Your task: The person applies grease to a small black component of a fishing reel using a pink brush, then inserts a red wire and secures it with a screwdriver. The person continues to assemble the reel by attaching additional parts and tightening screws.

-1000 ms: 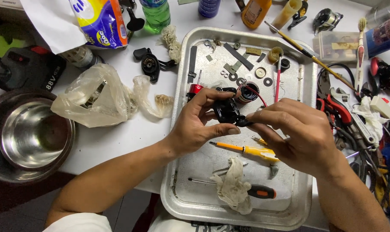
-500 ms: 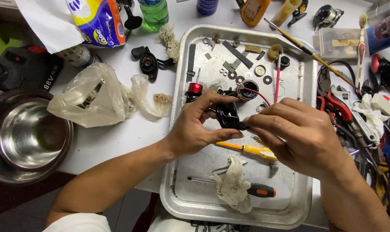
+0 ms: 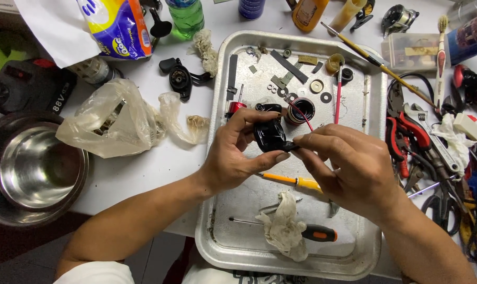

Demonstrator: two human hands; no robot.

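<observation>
My left hand (image 3: 233, 158) grips a small black reel body (image 3: 269, 134) over the metal tray (image 3: 220, 231). My right hand (image 3: 349, 165) pinches at the right side of that black part with thumb and fingers closed; what sits between the fingertips is hidden. Just behind the hands stands a dark round spool (image 3: 302, 109) with a thin red stick leaning in it. A yellow-handled screwdriver (image 3: 293, 180) lies under my hands, and an orange-and-black screwdriver (image 3: 315, 232) with a crumpled rag (image 3: 283, 226) lies nearer me.
Small washers and flat black parts lie at the tray's far end. Left of the tray are a clear plastic bag (image 3: 117, 123), a black reel handle (image 3: 179, 79) and a steel bowl (image 3: 33, 168). Red pliers (image 3: 401, 131), scissors and other tools crowd the right side.
The black part and both hands have shifted slightly; my right fingers have closed in on its right side. Nothing else has moved.
</observation>
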